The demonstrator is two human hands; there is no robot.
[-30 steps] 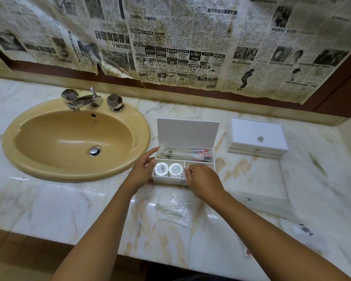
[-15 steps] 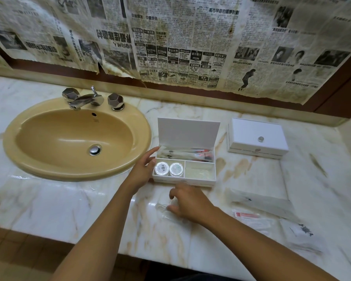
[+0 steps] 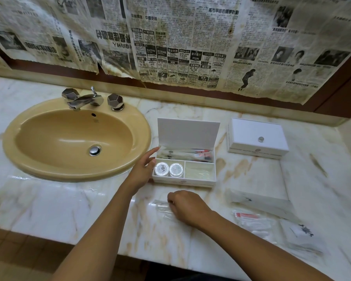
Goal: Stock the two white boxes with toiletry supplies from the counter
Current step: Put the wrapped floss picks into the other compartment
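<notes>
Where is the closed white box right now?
In the head view the closed white box sits at the back right of the counter, to the right of the open white box, apart from it, below the newspaper-covered wall.

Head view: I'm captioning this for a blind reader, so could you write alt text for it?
A person's right hand reaches onto a clear plastic packet on a marble counter, while the left hand steadies an open white box holding two round tins and sachets. A closed white box sits to its right, a yellow sink to its left.

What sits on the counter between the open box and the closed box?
Nothing: in the head view only bare marble counter separates the open box from the closed box.
</notes>
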